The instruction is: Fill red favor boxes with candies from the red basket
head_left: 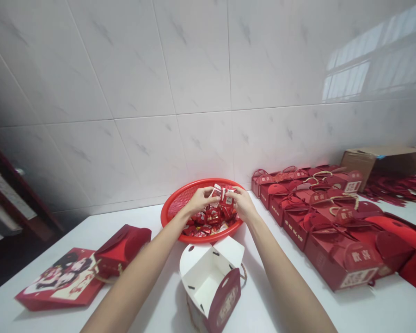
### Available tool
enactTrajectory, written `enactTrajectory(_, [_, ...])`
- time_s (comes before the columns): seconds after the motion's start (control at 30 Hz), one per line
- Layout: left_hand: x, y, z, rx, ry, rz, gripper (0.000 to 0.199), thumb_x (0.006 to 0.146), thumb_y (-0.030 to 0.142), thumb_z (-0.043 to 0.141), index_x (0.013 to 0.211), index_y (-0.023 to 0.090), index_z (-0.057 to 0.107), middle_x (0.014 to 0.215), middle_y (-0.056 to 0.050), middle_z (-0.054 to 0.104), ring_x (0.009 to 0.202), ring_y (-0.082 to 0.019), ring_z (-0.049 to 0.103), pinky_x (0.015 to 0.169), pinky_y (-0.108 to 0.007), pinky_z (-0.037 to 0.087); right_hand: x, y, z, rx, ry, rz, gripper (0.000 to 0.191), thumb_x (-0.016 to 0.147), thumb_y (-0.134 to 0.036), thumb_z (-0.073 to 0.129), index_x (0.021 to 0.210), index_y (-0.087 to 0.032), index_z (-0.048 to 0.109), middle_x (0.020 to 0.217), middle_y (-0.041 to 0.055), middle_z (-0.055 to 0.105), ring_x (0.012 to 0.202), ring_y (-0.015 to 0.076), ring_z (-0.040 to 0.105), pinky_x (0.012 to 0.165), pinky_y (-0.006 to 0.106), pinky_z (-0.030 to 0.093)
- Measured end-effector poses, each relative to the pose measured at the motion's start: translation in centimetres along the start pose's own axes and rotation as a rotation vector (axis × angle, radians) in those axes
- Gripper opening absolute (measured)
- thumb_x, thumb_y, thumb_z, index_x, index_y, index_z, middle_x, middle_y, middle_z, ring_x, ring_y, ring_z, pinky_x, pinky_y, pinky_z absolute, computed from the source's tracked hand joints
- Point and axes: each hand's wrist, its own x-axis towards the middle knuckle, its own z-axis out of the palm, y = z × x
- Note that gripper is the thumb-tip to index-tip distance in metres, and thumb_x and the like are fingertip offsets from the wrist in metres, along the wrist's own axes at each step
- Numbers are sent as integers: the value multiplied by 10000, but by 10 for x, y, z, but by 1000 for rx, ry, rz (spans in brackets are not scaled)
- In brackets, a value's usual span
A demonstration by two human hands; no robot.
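Over a red plastic basket (pixel 169 213) of wrapped candies (pixel 208 223), both my hands are raised close together. Fingers of my left hand (pixel 201 199) pinch a red-and-white wrapped candy (pixel 216 190). My right hand (pixel 241 201) grips another red wrapped candy (pixel 229 198) beside it; how many pieces each hand has is hard to make out. In front of the basket, between my forearms, stands an open gift box (pixel 208 280) with a white inside, dark red outside and a rope handle. No candy shows in the visible part of its inside.
Rows of closed red gift boxes (pixel 319 231) fill the right side. Behind them are a cardboard box (pixel 381 162) and dark red ribbons (pixel 395 187). At left lie a printed red box (pixel 62 277) and a dark red box (pixel 125 247). A tiled wall (pixel 201 143) bounds the table's back.
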Motion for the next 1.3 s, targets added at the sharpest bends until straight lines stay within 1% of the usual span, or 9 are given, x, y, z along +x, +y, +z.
enactTrajectory(0.17, [2, 0, 0, 33, -5, 38, 384, 692, 374, 800, 988, 141, 726, 924, -63, 741, 863, -220, 677, 754, -316, 542, 0, -1, 1, -8, 10, -1, 237, 522, -180, 716, 751, -201, 655, 704, 7, 733, 696, 206, 694, 607, 293, 513])
enactTrajectory(0.3, [3, -2, 0, 33, -7, 43, 406, 711, 433, 780, 983, 136, 734, 946, -78, 752, 889, -240, 684, 789, -337, 538, -1, -1, 1, -16, 6, -6, 235, 525, -187, 722, 750, -199, 658, 711, 4, 734, 714, 205, 695, 652, 305, 528])
enactTrajectory(0.4, [3, -3, 0, 11, 1, 5, 447, 748, 498, 748, 1003, 131, 731, 982, -88, 753, 874, -236, 687, 740, -322, 544, -3, -2, 1, -23, 0, -2, 244, 528, -195, 729, 765, -197, 672, 722, -1, 734, 710, 197, 691, 661, 306, 532])
enactTrajectory(0.5, [3, -3, 0, -28, -1, -18, 483, 710, 515, 781, 998, 129, 733, 967, -85, 752, 825, -224, 686, 671, -299, 547, -3, -2, 2, -29, -8, 4, 239, 538, -199, 733, 770, -198, 677, 740, 1, 737, 698, 193, 687, 633, 299, 525])
enactTrajectory(0.7, [3, -3, 1, -37, 6, 1, 428, 706, 494, 787, 935, 136, 741, 928, -76, 746, 839, -225, 678, 658, -280, 543, -3, -1, 1, -38, -17, 1, 242, 544, -202, 740, 775, -202, 665, 738, -3, 729, 684, 186, 676, 641, 305, 526])
enactTrajectory(0.83, [2, -2, 1, -15, 16, -8, 378, 732, 466, 767, 922, 140, 740, 892, -62, 736, 792, -194, 657, 625, -252, 520, -3, -1, 1, -46, -17, -5, 243, 541, -196, 739, 773, -201, 666, 720, -16, 711, 667, 170, 656, 645, 297, 514])
enactTrajectory(1.0, [2, -3, 1, 2, -6, -32, 370, 753, 463, 738, 937, 142, 725, 899, -57, 720, 744, -174, 639, 621, -259, 519, -3, 0, 1, -44, -5, -18, 256, 529, -195, 743, 769, -199, 652, 709, -28, 689, 660, 154, 630, 641, 281, 492])
enactTrajectory(1.13, [2, -2, 2, 1, -2, -40, 363, 736, 467, 739, 903, 146, 704, 842, -36, 690, 683, -149, 604, 596, -254, 515, -2, 2, 1, -42, 3, -24, 284, 520, -193, 747, 785, -199, 645, 698, -33, 680, 658, 157, 623, 644, 286, 490])
enactTrajectory(1.3, [1, 1, 5, -14, -17, -91, 308, 726, 444, 733, 818, 164, 644, 662, 27, 587, 594, -131, 555, 531, -244, 502, -2, 2, 1, -43, 5, -23, 274, 518, -194, 740, 775, -204, 646, 717, -27, 689, 686, 166, 635, 646, 284, 490])
